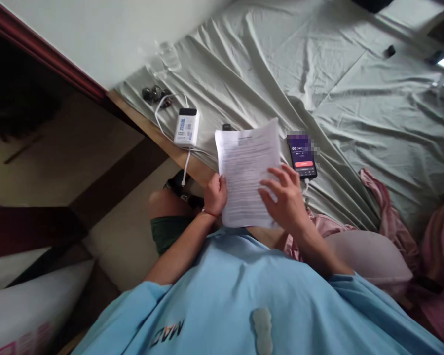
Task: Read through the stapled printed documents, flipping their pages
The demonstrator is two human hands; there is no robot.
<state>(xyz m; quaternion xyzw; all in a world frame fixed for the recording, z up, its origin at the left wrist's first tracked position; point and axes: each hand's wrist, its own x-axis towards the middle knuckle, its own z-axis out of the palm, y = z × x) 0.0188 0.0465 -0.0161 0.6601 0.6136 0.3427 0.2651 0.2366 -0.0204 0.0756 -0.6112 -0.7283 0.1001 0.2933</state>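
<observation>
White printed paper sheet (247,170), held upright over the lap.

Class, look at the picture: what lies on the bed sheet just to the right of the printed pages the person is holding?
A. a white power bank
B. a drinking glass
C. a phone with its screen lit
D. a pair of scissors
C: the phone, screen lit, lies on the sheet just right of the pages.

1. Just right of the paper (246,172), a phone (302,158) lies on the bed (355,108), close to the right hand (286,197).
2. To the left, a power bank (187,126) and its cable (186,165) sit at the bed's edge.
3. Beyond the paper, the sheet lies bare and wide.
4. Pink cloth (381,202) crowds the near right.
</observation>
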